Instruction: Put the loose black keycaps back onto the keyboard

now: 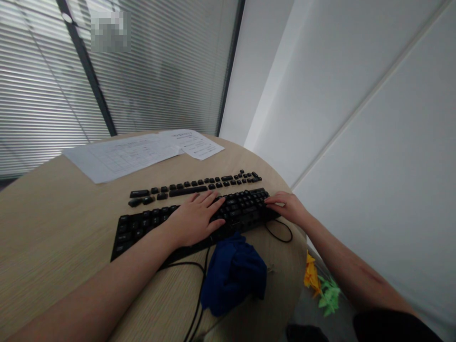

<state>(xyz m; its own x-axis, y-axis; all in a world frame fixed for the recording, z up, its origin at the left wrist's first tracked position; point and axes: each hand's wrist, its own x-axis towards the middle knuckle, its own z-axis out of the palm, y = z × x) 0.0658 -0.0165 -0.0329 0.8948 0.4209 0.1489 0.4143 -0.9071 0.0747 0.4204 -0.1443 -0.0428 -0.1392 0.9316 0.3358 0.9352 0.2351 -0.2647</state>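
A black keyboard (244, 211) lies on the counter (53, 228), slanting across it. On the middle of the keyboard the left hand (195, 216) rests palm down, fingers loosely spread, gripping nothing that shows. At the keyboard's right end the right hand (288, 207) has its fingers bent and drawn together against the keys; whether they pinch one cannot be told. Just beyond the keyboard, loose black keycaps (227, 178) stand in two rows roughly parallel to it, a long bar-shaped one (188, 191) among them. On the keyboard's near side sits a crumpled blue cloth (233, 275), with a dark cable (190, 262) running beside it and a thin loop of cord (283, 242) by the right end. The counter is pale wood-grained, with a curved edge. Farther beyond the keyboard, printed papers (121, 154) lie flat, overlapping. Behind them rises glazing with slatted blinds (160, 71) and a dark frame bar (87, 71). To the keyboard's right is a plain white wall (374, 95); lower on that side, past the counter's edge, are crumpled orange (311, 275) and green pieces (328, 295).
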